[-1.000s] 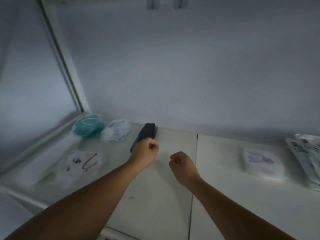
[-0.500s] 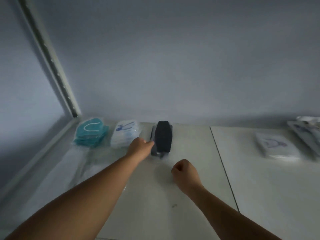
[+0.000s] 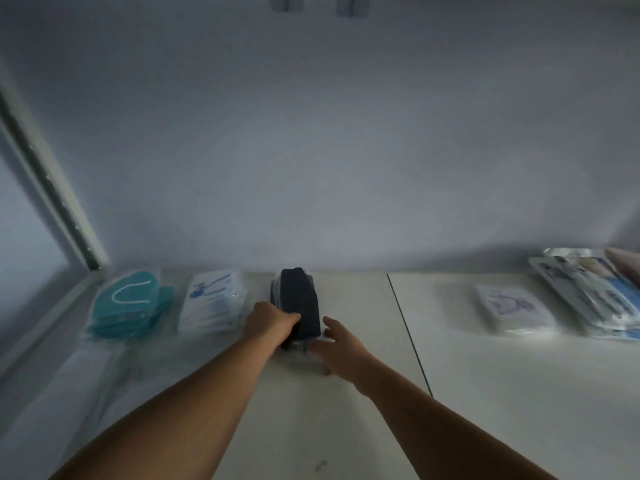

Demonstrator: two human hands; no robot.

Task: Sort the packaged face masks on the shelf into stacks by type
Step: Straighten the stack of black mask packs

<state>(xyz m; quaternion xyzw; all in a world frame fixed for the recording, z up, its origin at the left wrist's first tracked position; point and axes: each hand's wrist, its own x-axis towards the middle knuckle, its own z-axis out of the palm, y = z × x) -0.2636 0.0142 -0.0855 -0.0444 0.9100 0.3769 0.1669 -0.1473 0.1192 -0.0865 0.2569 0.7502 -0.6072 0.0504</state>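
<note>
The right grip [image 3: 337,344], lately a fist, now spreads released against the black mask stack [image 3: 301,304] just ahead, which the left grip [image 3: 272,322] seemingly grasps, probably squaring that pile.

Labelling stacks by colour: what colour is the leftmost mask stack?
The mask stack is teal, with a white ear loop; head view.
</note>
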